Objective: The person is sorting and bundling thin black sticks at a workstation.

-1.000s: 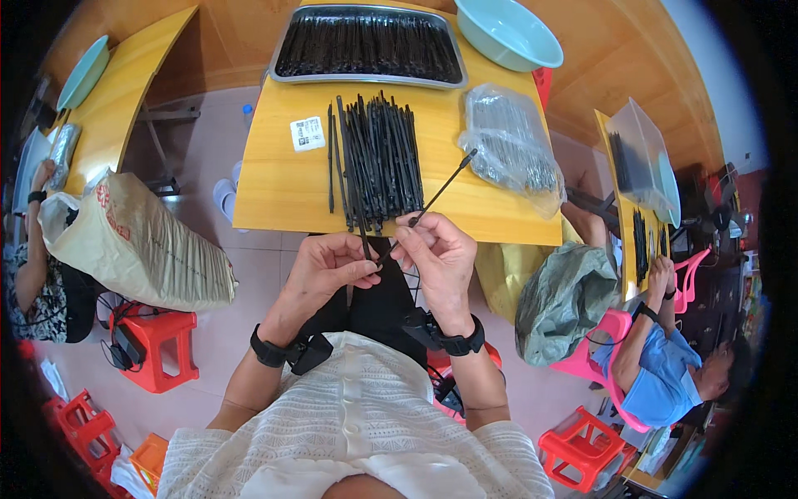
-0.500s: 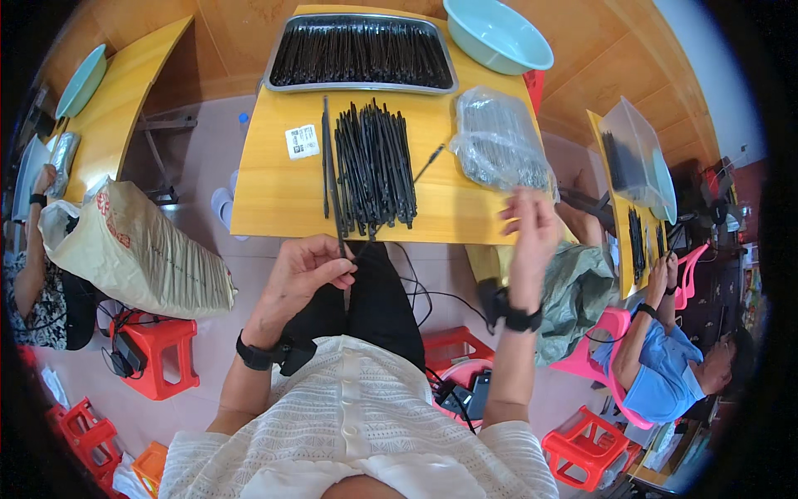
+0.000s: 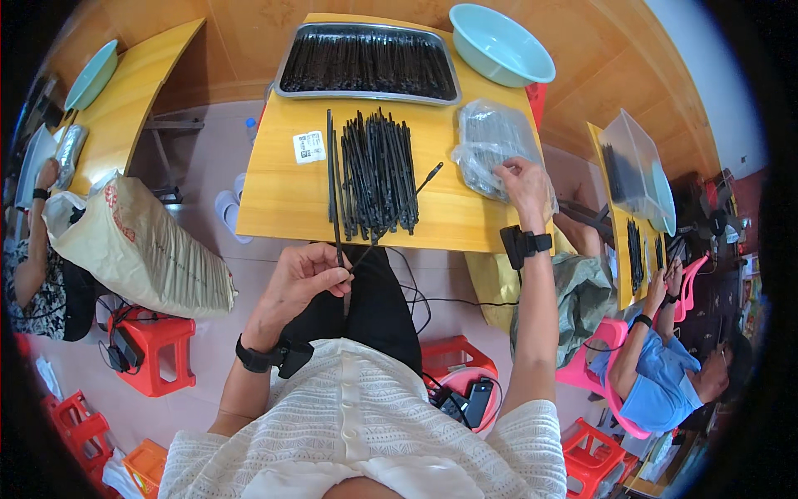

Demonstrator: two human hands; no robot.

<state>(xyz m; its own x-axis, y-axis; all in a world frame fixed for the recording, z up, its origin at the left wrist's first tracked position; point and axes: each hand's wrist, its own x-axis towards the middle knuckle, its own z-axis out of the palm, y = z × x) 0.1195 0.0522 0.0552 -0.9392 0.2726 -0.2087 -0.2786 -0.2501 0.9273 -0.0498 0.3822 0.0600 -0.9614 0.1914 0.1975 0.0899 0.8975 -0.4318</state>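
Yellow table (image 3: 274,208) front and centre, and it's busy! The beige sack (image 3: 158,249) bulges off to its left, the green bag (image 3: 573,291) sags at its right, partly behind the right forearm, and a red stool (image 3: 170,353) stands below the sack. Now the metal tray (image 3: 366,97) along the far edge, packed with black rods; beside it, the pale blue basin (image 3: 499,46). Nearer, the clear bag (image 3: 490,129) holds slender pieces, and the right hand (image 3: 525,191) is on it, fingers bent; pinching the plastic or not, I cannot tell. Mid-table lies the black pile (image 3: 378,175). Below it, the left hand's grip (image 3: 312,273) pinches a long rod (image 3: 337,233) by its lower end, a thinner rod (image 3: 429,176) slanting from those fingertips across the pile. Smallest, a white label (image 3: 309,147).
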